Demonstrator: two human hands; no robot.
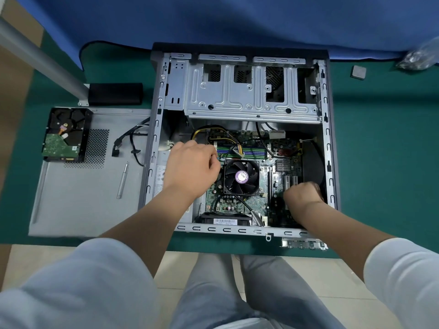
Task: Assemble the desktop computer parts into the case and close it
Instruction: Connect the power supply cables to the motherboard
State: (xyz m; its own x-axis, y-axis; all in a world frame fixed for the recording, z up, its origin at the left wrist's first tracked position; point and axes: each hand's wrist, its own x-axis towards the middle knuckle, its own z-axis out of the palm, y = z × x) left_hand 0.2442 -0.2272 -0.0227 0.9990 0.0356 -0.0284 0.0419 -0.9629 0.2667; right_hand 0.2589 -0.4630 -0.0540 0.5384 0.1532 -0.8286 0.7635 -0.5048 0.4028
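Both hands reach into the open case [240, 230], the left hand [192, 166] curled beside the fan [241, 178], probably pinching a cable, the right hand [303, 192] fisted past it, grip unclear.

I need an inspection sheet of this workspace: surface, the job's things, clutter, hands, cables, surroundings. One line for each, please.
Surface: green mat on the table, blue cloth at the far edge.
Job's things: open computer case lying flat, motherboard and CPU fan inside; hard drive and screwdriver on the side panel left of the case.
Clutter: small grey square part, plastic bag, black box.
Hands: left hand curled beside the fan; right hand curled near the expansion slots; what they hold is hidden.
Cables: black cables hang over the case's left wall; yellow and black wires over the memory slots.
Surroundings: grey post, tiled floor.
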